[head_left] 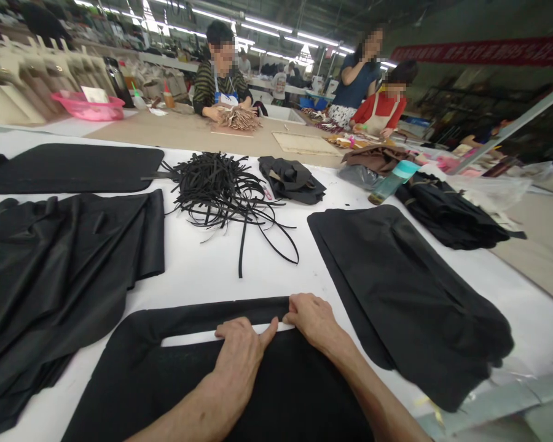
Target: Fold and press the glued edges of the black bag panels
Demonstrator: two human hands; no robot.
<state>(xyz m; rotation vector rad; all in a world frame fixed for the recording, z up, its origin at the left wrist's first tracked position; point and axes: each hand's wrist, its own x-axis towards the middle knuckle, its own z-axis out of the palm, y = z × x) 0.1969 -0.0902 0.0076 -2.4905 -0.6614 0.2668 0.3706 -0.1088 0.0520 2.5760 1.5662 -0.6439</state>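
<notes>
A black leather-like panel (175, 387) lies in front of me with a long narrow slot near its far edge. White shows along that slot; I cannot tell whether it is the table or a strip. My left hand (239, 350) rests on the panel at the slot, thumb stretched to the right and fingers partly bent. At the right end of the slot, my right hand (316, 319) pinches the black band along the far edge between thumb and fingers. Its fingertips are partly hidden.
Black panels (396, 282) are stacked on the right, and draped black sheets (64, 258) lie left. Beyond are a heap of black strips (212, 187), folded black pieces (292, 178) and a bottle (391, 183). Co-workers (223, 80) work across the table.
</notes>
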